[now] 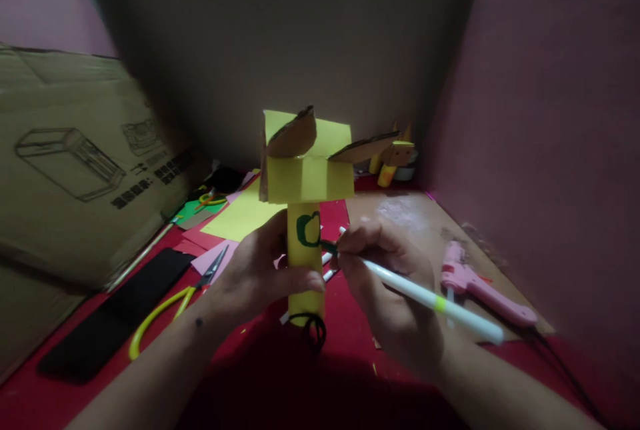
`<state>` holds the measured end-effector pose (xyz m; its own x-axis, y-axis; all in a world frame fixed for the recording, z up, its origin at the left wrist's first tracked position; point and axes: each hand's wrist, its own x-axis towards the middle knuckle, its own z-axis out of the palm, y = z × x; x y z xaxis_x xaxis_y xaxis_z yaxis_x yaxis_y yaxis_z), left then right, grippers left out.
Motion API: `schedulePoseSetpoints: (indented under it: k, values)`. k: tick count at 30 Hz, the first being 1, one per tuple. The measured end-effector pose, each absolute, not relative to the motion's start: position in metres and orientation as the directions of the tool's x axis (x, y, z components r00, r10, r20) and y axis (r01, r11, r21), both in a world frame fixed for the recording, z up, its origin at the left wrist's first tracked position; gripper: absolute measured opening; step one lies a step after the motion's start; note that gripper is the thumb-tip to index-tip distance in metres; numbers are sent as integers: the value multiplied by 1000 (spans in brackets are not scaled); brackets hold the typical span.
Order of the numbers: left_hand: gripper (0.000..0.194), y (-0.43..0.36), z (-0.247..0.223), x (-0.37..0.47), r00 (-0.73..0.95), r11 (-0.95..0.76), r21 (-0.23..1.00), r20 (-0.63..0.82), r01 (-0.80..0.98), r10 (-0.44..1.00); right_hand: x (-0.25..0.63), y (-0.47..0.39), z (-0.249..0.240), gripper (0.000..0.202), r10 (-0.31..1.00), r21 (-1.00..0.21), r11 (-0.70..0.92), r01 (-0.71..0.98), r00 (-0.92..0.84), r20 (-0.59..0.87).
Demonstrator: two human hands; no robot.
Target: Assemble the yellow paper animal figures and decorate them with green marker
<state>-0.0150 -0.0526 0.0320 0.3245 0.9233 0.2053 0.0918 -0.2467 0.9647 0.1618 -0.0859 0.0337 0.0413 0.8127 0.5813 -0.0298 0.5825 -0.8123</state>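
Observation:
My left hand [260, 270] is closed around a yellow paper tube figure [304, 290], held upright. Its boxy yellow head carries brown cardboard ear-like pieces, and a black loop hangs at the tube's lower end. A green outlined shape [309, 229] shows on the tube's front. In my right hand [385, 277] is a white marker [420, 293] with a yellow-green band. The marker's dark green tip is at the right edge of the tube, beside the green shape; whether it touches is unclear.
A black phone [117, 313] and yellow-handled scissors [187, 297] lie at left, near coloured paper [240, 213]. At right, a pink glue gun [480, 287] rests on a cardboard sheet [425, 217]. Another yellow figure [395, 160] stands behind. A large cardboard box [75, 150] borders the left.

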Motion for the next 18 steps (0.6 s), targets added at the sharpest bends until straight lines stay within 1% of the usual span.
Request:
schedulePoseSetpoints:
  k: [4,8,18]
  values:
    - [54,-52,31,-16,331,-260,958,209,117,920,162,-86,35,12,804,-805,593,-21,58,591]
    - [53,-53,31,-16,344,-254,962,208,95,916,160,-84,34,11,821,-822,568,-38,89,564]
    - [54,-52,32,-15,334,-254,964,213,82,918,162,-86,35,10,801,-801,598,-27,59,596]
